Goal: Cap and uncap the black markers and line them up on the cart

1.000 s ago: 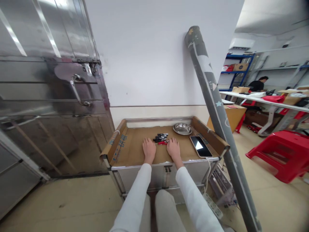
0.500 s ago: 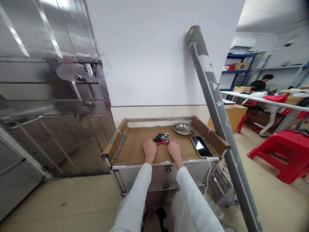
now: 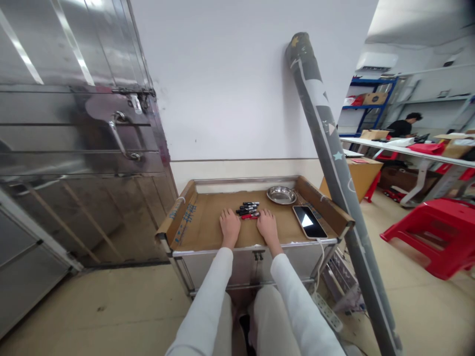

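My left hand (image 3: 229, 226) lies palm down on the cardboard-covered cart top (image 3: 208, 232), fingers stretched forward. Opposite it, my right hand (image 3: 267, 225) rests flat in the same way. Between the fingertips of both hands sits a small pile of markers: several black markers (image 3: 247, 208) at the back and a red marker (image 3: 250, 216) in front. My right fingertips come very close to the red marker's end; whether they touch it I cannot tell. Neither hand holds anything.
A round metal dish (image 3: 281, 195) stands at the back right of the cart. A phone (image 3: 309, 222) with a white cable lies nearer. A long grey roll (image 3: 326, 138) leans against the wall on the right. A red stool (image 3: 434, 237) and a seated person (image 3: 403, 127) are farther right.
The camera view has shifted slightly, and my legs show a little differently below the cart. My hands and the markers keep their places.
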`<state>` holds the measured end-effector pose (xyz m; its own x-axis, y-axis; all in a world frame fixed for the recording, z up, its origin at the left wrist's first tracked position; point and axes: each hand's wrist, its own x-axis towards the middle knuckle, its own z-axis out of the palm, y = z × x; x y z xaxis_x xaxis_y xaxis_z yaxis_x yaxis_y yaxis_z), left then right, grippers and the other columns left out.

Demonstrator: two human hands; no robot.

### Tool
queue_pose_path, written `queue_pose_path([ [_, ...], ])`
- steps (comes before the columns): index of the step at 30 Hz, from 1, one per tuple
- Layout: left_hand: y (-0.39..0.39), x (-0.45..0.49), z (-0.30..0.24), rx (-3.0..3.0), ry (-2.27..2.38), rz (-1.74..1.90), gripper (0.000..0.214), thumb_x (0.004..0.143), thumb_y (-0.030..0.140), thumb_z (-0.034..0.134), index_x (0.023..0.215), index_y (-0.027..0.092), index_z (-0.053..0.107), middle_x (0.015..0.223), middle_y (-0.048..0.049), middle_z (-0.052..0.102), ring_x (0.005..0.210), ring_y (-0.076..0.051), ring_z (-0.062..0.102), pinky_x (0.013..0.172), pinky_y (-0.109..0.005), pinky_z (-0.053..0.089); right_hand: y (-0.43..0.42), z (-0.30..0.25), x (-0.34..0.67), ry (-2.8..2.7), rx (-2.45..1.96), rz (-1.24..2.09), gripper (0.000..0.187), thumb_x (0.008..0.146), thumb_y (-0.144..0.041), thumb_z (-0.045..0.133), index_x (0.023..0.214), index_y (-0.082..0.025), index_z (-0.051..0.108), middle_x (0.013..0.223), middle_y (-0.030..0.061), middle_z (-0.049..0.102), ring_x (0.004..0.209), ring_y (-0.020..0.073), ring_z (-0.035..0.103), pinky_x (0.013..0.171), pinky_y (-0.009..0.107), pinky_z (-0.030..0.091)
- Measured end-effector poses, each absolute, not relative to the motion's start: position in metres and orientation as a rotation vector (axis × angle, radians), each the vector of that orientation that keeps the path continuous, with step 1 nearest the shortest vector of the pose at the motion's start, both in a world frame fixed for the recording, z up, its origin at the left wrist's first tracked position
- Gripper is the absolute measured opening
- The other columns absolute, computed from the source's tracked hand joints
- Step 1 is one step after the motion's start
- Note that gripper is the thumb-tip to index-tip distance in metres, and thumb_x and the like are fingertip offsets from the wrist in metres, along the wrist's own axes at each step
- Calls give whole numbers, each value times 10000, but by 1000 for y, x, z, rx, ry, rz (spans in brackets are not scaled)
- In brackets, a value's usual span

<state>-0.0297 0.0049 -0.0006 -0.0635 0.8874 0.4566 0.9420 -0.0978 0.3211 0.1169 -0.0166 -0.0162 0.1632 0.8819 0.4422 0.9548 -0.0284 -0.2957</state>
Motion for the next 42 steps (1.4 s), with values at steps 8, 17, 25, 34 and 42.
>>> queue_pose_path([
  [8,0,-31,12,-2422,-1733,-1141,210,827,68,446,975,174,549,1051,-89,584,1022,-212,558,923,-348,430,-18,-14,113,-1700,-1942,-204,317,896,-112,349,1109,-62,577,1087,204,615,1013,272,539,886,365,385],
  [17,8,-32,1,-2818,-1458,-1024,171,828,83,502,888,193,619,973,-58,591,966,-191,568,931,-345,453,-20,-3,115,-1890,-1582,-202,225,870,-99,399,982,-144,589,1021,118,552,948,226,479,869,322,382],
  [25,13,-33,-1,-2836,-1441,-1132,117,839,111,536,882,191,610,928,-47,619,899,-180,577,872,-329,466,-19,-6,116,-1963,-1657,-131,160,869,-146,468,955,-168,601,1001,91,581,934,212,495,858,306,363],
  [34,11,-34,-1,-2881,-1441,-1212,82,827,135,582,875,194,612,852,-25,627,844,-170,575,826,-313,468,-20,-3,115,-1982,-1710,-108,149,886,-178,481,982,-159,593,1001,94,614,964,218,516,831,303,352],
  [42,17,-33,-6,-2798,-1490,-1455,118,875,144,524,935,192,613,945,-31,584,816,-143,598,862,-321,497,-16,-9,118,-1943,-1673,-184,190,943,-188,410,949,-159,597,970,102,610,923,215,523,819,299,368],
])
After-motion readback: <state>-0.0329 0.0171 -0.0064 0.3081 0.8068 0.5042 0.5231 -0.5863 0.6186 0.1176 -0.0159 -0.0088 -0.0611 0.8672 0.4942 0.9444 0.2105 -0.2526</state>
